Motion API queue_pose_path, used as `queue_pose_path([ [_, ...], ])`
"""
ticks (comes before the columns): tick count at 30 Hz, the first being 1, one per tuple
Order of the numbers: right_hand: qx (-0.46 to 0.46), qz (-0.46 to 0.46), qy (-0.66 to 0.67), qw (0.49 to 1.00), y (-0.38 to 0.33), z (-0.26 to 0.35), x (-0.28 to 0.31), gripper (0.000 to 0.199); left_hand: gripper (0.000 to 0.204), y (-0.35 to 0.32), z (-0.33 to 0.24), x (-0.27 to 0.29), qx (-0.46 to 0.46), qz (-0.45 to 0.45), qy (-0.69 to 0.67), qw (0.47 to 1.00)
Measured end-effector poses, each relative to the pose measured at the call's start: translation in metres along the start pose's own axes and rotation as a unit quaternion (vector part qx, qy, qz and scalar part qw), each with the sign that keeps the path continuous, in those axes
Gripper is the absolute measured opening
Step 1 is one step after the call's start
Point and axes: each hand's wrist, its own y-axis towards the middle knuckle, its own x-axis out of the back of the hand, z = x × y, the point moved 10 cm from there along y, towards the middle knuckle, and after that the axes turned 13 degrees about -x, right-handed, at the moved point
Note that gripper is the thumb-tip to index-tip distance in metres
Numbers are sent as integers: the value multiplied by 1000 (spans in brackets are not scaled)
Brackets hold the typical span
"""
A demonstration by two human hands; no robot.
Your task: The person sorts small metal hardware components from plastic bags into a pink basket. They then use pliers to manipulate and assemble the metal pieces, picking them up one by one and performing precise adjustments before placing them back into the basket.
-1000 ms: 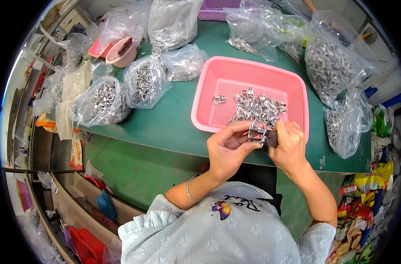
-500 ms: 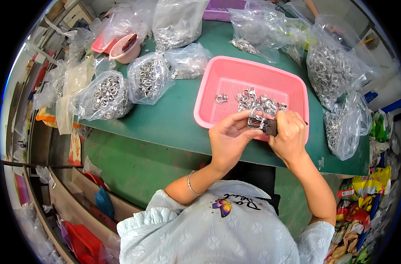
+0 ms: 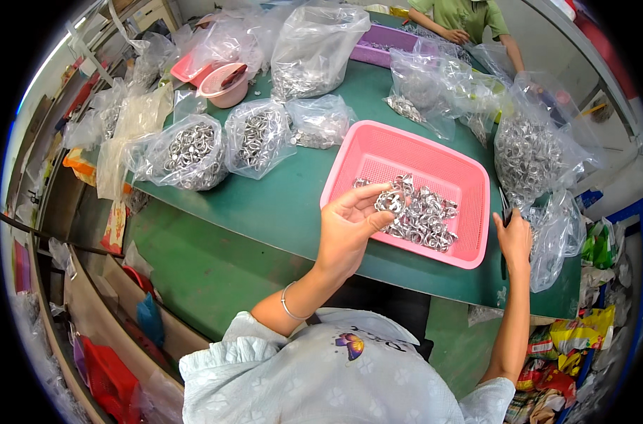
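Observation:
My left hand (image 3: 347, 230) is closed around a small bunch of shiny silver metal rings (image 3: 390, 203), held above the near side of a pink plastic basket (image 3: 479, 212). Inside the basket lies a loose heap of similar silver metal pieces (image 3: 427, 219). Off the basket's right side, my right hand (image 3: 513, 237) is low over the green table, its fingers round slim dark pliers (image 3: 505, 203). The hand partly hides the tool. Right beside that hand is a clear plastic bag (image 3: 547, 244) of metal pieces.
Bags of metal parts stand left of the basket (image 3: 191, 152) and at the right (image 3: 530, 152). A small pink bowl (image 3: 224, 86) and a purple tray (image 3: 378, 44) sit farther back. A co-worker in a green shirt (image 3: 469, 18) works at the table's far end.
My right hand has moved right with the pliers, away from the rings in my left hand. My left hand keeps the rings over the basket. The view has shifted, showing the co-worker.

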Motion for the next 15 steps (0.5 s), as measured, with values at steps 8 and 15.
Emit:
queue_pose_path([
  [8,99,-73,6,992,5,-17,-39,21,37,-7,9,-14,41,33,-15,998],
  [15,261,88,409,870,-95,122,91,14,38,-19,9,-25,72,70,32,994],
])
